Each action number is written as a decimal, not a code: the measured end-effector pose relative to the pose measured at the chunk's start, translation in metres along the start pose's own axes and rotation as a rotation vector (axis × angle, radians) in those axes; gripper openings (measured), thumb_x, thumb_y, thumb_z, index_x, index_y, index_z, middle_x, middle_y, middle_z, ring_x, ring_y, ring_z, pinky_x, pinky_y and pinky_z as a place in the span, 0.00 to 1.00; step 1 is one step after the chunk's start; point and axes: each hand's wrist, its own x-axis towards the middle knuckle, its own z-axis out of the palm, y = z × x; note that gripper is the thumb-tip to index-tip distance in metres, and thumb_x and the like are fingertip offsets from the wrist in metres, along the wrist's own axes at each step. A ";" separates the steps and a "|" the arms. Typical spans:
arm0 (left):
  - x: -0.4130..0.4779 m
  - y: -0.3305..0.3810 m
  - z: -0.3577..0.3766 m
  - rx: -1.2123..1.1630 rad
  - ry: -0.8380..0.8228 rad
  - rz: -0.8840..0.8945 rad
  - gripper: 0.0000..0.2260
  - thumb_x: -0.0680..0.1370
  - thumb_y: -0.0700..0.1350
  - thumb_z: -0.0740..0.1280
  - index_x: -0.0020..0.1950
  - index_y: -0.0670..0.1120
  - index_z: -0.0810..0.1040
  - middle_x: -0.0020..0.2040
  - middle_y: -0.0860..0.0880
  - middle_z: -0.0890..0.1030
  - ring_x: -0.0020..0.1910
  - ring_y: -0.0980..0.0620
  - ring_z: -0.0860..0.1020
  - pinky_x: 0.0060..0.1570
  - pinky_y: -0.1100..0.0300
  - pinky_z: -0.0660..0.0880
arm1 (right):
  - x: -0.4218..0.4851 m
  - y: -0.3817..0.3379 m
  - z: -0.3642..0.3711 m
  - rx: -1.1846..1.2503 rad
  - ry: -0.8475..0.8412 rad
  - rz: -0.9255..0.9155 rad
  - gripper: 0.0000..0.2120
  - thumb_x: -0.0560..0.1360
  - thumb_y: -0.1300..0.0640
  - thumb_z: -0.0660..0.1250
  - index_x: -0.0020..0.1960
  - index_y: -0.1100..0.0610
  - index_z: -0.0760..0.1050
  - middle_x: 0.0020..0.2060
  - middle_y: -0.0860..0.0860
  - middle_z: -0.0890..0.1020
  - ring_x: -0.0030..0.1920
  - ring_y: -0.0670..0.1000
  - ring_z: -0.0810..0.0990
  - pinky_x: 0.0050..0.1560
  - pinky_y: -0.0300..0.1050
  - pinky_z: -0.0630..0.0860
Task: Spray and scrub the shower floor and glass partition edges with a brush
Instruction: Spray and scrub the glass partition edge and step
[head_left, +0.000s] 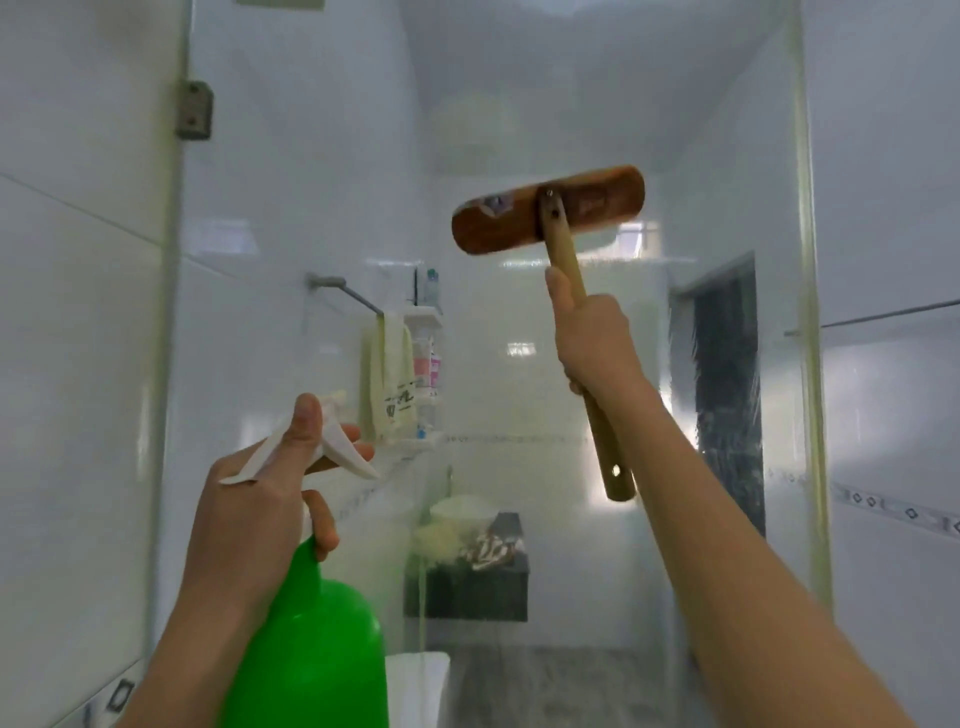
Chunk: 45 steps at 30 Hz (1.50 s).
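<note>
Brush: the wooden head is raised in the upper centre of the frame, with its back toward the camera, at the glass partition. Whether it touches the glass cannot be told. The handle runs down and to the right.

Right hand: the fingers are wrapped round the handle at mid-length, with one digit extended up along it.

Left hand: in the lower left, it clasps the neck of the green spray bottle. The thumb lies over the white spray head and a finger rests on the trigger. The nozzle points toward the glass.

Behind the glass, centre left, a towel hangs from a bar beside a shelf rack of bottles.

Metal hinge: upper left, on the glass edge.
</note>
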 end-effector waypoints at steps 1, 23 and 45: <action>0.001 -0.001 -0.003 0.001 0.009 -0.006 0.26 0.77 0.66 0.59 0.43 0.49 0.88 0.45 0.54 0.88 0.19 0.54 0.71 0.35 0.56 0.71 | 0.017 -0.016 0.004 0.030 0.016 -0.027 0.23 0.77 0.34 0.53 0.39 0.53 0.68 0.31 0.50 0.72 0.28 0.47 0.71 0.29 0.42 0.72; -0.026 -0.038 -0.088 0.023 0.151 -0.074 0.26 0.75 0.65 0.60 0.53 0.47 0.86 0.47 0.51 0.88 0.18 0.53 0.70 0.25 0.59 0.72 | -0.185 0.077 0.098 -0.087 -0.288 0.150 0.27 0.75 0.34 0.50 0.41 0.55 0.74 0.33 0.51 0.78 0.31 0.46 0.76 0.29 0.37 0.69; -0.083 -0.071 -0.126 0.183 0.191 -0.225 0.24 0.75 0.65 0.58 0.47 0.51 0.87 0.44 0.50 0.88 0.19 0.53 0.71 0.30 0.58 0.71 | -0.168 0.052 0.180 0.006 -0.305 -0.001 0.29 0.75 0.32 0.51 0.41 0.57 0.73 0.32 0.51 0.77 0.31 0.52 0.76 0.31 0.48 0.75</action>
